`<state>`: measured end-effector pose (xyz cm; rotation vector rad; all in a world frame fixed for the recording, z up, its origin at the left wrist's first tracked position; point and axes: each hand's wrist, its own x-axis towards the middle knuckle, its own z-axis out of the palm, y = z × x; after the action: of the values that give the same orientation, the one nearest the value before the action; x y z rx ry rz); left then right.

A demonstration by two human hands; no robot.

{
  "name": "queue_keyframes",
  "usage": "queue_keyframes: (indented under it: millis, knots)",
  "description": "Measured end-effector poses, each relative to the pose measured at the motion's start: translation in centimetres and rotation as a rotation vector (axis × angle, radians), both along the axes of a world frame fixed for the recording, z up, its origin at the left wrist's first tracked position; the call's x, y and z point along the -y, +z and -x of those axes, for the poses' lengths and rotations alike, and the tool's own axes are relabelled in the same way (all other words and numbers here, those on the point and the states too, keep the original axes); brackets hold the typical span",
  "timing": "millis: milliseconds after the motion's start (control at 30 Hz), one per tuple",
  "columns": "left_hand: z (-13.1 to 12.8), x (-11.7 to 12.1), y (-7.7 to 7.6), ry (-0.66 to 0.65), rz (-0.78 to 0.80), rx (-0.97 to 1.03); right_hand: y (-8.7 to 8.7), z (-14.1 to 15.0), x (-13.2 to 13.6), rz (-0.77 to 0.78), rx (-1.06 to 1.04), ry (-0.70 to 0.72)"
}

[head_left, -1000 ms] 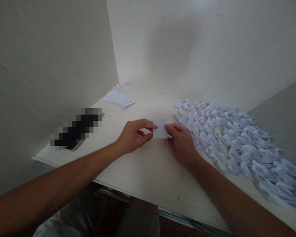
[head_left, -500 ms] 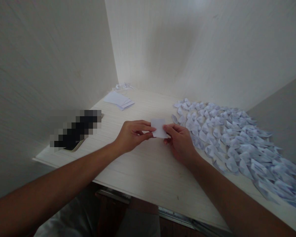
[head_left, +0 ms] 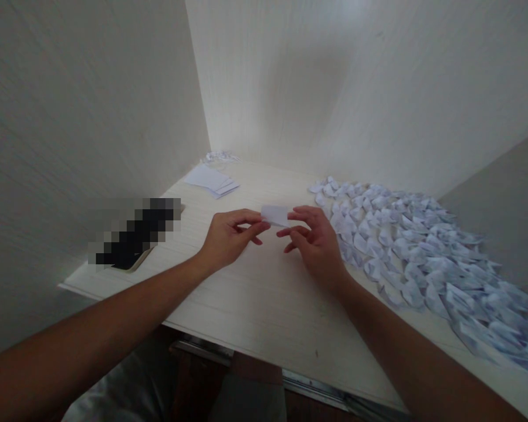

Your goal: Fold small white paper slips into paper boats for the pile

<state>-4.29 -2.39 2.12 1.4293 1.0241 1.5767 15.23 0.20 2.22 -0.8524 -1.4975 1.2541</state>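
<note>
A small white piece of paper [head_left: 274,215] is held above the table in front of me. My left hand [head_left: 231,237] pinches its left edge between thumb and fingers. At the opposite edge is my right hand [head_left: 312,240], its fingers apart. One right fingertip meets or nearly meets the paper's right edge, while the thumb sits lower, away from the sheet. Close to the right hand, many small folded white paper pieces [head_left: 416,243] cover the right side of the table.
A stack of flat white paper sheets [head_left: 206,177] lies toward the back left corner, with thin white scraps [head_left: 222,156] behind it. A dark, phone-like object [head_left: 132,246], partly pixelated, lies at the left. Walls enclose the pale table [head_left: 264,316] at the back and left.
The paper has risen slightly, shifted left and tilted, so it looks shorter. My right hand has loosened its pinch and spread its fingers, while my left hand keeps its hold.
</note>
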Motion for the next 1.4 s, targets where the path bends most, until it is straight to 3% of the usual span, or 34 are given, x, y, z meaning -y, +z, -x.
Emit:
queue_keyframes:
  millis: [133, 233, 567, 933, 1167, 1400]
  knots:
    - [0.0, 0.1, -0.1, -0.017, 0.007, 0.005, 0.0, -0.2, 0.1, -0.295, 0.207, -0.023]
    - [0.0, 0.1, -0.3, -0.03, 0.003, -0.009, 0.1, -0.2, 0.2, -0.368, 0.22, -0.045]
    - [-0.1, 0.2, -0.5, -0.086, -0.021, -0.027, 0.9, 0.3, 0.7, -0.144, 0.087, -0.041]
    - [-0.5, 0.2, -0.3, -0.037, 0.05, 0.038, 0.6, 0.5, 0.9, -0.083, 0.136, -0.059]
    - [-0.5, 0.2, -0.4, -0.041, 0.064, 0.044, 0.0, 0.8, 1.0, -0.041, -0.002, -0.086]
    - [-0.4, 0.3, 0.0, -0.051, 0.102, 0.043, 0.0, 0.8, 0.8, -0.05, 0.005, -0.05]
